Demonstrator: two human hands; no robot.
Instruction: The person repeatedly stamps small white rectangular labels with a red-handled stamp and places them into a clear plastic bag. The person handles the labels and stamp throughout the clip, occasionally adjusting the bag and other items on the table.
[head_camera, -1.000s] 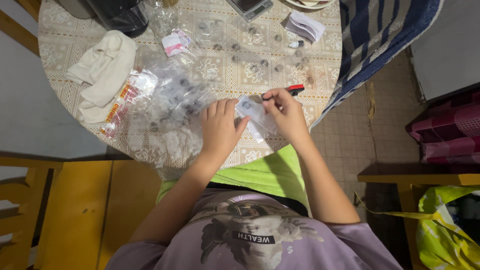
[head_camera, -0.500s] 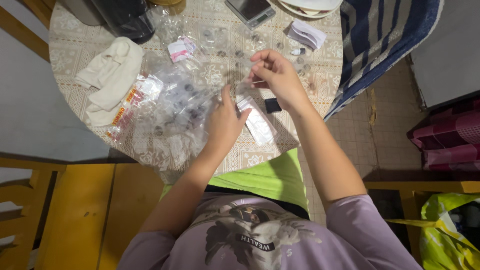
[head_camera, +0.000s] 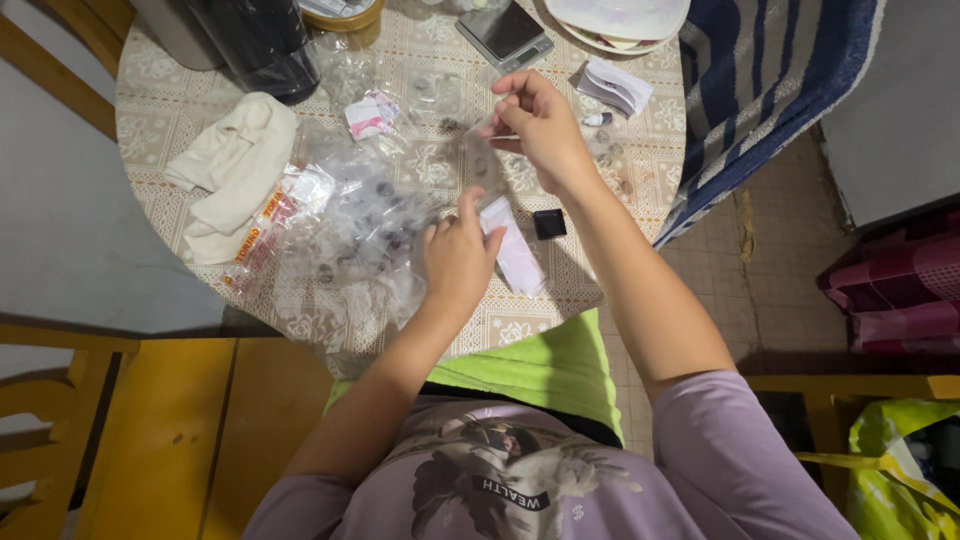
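Observation:
My right hand (head_camera: 540, 125) is raised over the far middle of the round table (head_camera: 650, 150), fingers pinched on a small clear plastic bag (head_camera: 483, 150) that hangs below them. My left hand (head_camera: 458, 258) rests near the table's front edge, holding a flat whitish packet (head_camera: 516, 256) against the cloth. A pile of small clear bags with dark pieces inside (head_camera: 365, 225) lies just left of that hand. A small black square object (head_camera: 549, 223) sits right of the packet.
A white folded cloth (head_camera: 232, 170) lies at the left. A dark container (head_camera: 260, 45), a small digital scale (head_camera: 505, 33), a white plate (head_camera: 618, 18) and folded paper (head_camera: 614, 85) stand at the back. A striped cloth (head_camera: 780, 90) hangs at right. Yellow wooden chairs (head_camera: 150, 430) stand beside me.
My right hand has gone from the front edge up toward the back of the table with a small clear bag. My left hand stayed low with the whitish packet.

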